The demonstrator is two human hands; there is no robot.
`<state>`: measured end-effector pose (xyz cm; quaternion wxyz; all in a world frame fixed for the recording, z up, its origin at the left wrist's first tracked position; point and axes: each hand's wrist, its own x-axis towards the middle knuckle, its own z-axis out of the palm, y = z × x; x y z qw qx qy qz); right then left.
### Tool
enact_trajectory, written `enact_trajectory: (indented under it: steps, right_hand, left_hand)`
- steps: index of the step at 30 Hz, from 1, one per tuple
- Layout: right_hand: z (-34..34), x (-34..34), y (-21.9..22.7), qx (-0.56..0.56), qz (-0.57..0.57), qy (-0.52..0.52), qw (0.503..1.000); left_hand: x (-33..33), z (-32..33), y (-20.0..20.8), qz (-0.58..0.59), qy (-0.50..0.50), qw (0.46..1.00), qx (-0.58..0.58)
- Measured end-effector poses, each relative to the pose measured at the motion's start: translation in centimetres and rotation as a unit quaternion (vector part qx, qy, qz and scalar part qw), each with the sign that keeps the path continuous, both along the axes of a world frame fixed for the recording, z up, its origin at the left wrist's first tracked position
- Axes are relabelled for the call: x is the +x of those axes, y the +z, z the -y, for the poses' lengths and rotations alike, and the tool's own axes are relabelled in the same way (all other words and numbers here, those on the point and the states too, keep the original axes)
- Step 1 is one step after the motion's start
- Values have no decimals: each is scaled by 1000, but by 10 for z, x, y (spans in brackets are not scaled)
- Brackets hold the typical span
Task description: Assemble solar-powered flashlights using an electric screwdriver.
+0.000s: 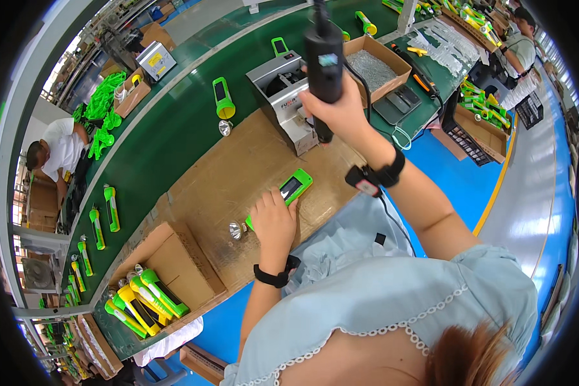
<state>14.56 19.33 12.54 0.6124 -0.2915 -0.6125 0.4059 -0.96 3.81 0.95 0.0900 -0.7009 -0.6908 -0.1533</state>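
My right hand [342, 110] is raised and wrapped round a black electric screwdriver [323, 61], held upright with its tip pointing down. Below and to the left, my left hand [273, 220] grips a green flashlight [297, 184] lying on the brown cardboard sheet [225, 174]. Its dark panel faces up, and a shiny reflector head [236, 230] shows at its near end beside my fingers. The screwdriver tip is apart from the flashlight, close to a silver box-shaped machine [302, 134]. My palm hides the flashlight's lower part.
A carton [202, 267] of green and yellow flashlights [164, 293] stands at lower left. Another green flashlight [223, 96] lies on the green belt [186, 138] ahead. At right are a box of small parts [374, 59] and a grey tray [397, 104]. Co-workers [61, 145] sit farther off.
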Motion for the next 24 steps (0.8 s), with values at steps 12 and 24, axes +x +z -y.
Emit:
enact_trajectory:
  steps: [12, 24]
  right_hand:
    - [68, 9, -26, -19, -76, 132, 988]
    - [56, -12, -51, -19, -110, 118, 987]
  left_hand:
    - [3, 2, -6, -14, -8, 1000, 0]
    - [3, 3, -3, -9, 5, 1000, -11]
